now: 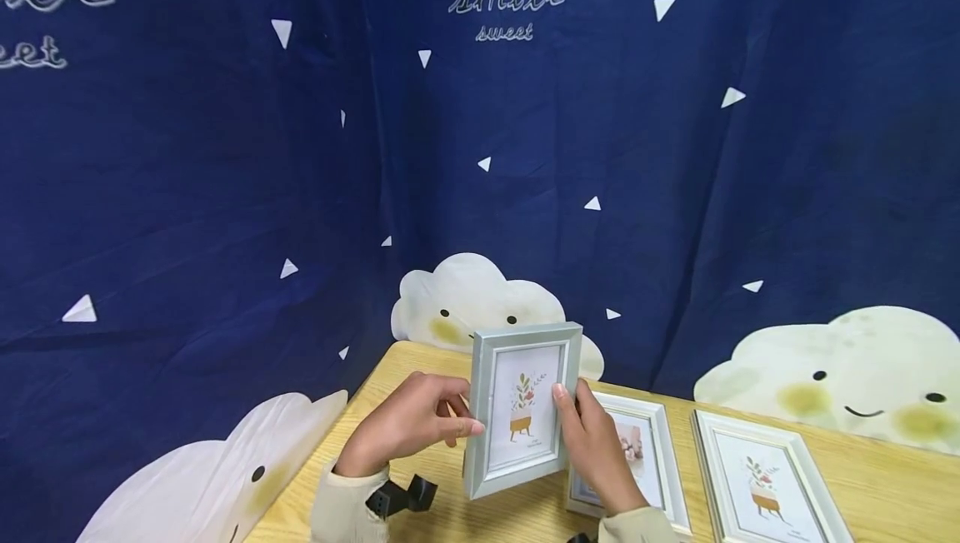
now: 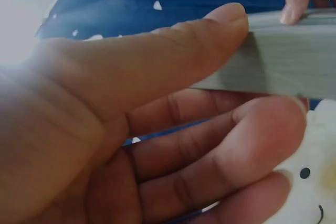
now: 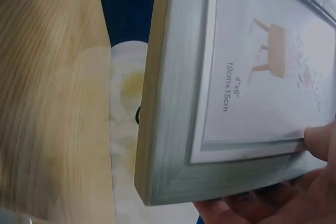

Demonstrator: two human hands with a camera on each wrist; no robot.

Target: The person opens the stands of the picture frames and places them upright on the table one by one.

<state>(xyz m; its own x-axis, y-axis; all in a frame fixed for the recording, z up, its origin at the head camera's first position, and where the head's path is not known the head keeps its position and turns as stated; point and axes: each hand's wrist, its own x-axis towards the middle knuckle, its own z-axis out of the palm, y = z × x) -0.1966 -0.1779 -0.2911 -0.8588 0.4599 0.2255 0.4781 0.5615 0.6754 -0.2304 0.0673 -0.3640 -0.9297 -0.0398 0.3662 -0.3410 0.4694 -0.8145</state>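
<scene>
A pale grey-green picture frame (image 1: 525, 410) is held upright above the table, its front towards me. Behind its glazing is a print of a plant in an orange pot on legs, marked 4"x6" in the right wrist view. My left hand (image 1: 412, 422) pinches the left edge, thumb on the frame's side (image 2: 294, 59) and fingers behind, as the left wrist view shows. At the other edge my right hand (image 1: 596, 443) grips with the thumb on the front (image 3: 262, 98) and fingers wrapped behind. The frame's back is hidden in every view.
On the wooden table (image 1: 292, 518), a white frame (image 1: 671, 476) with a photo lies partly behind my right hand. Further right lies a cream frame (image 1: 765, 485), apparently stacked on another. A navy curtain (image 1: 570, 127) with clouds hangs along the table's back and left edges.
</scene>
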